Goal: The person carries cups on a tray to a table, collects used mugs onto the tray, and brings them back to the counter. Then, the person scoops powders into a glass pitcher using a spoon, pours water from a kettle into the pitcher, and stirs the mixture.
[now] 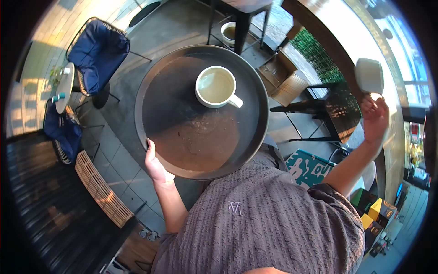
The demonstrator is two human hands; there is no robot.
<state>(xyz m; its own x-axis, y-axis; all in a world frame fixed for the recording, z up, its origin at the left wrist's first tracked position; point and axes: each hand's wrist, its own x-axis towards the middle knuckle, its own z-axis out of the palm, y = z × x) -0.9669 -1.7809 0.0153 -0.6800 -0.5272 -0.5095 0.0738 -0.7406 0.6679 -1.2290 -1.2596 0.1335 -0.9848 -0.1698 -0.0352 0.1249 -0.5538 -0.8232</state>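
Observation:
My left hand (157, 165) grips the lower left rim of a round dark tray (182, 137), thumb over the edge and the other fingers hidden beneath. On the tray, right of its upper middle, stands a white mug (216, 86) with its handle toward the lower right. The mug looks empty inside. My right hand (375, 118) is raised at the far right, its fingers closed at the lower end of a second white cup (369, 76). That cup is over the long counter, apart from the tray; whether it touches the counter I cannot tell.
A long wooden counter (340, 39) curves along the right, with a dark stool (342, 112) beside it. Cardboard boxes (278, 73) sit beyond the tray. Blue cushioned chairs (98, 55) and a small round table (66, 89) are at the left, above a slatted bench (102, 189).

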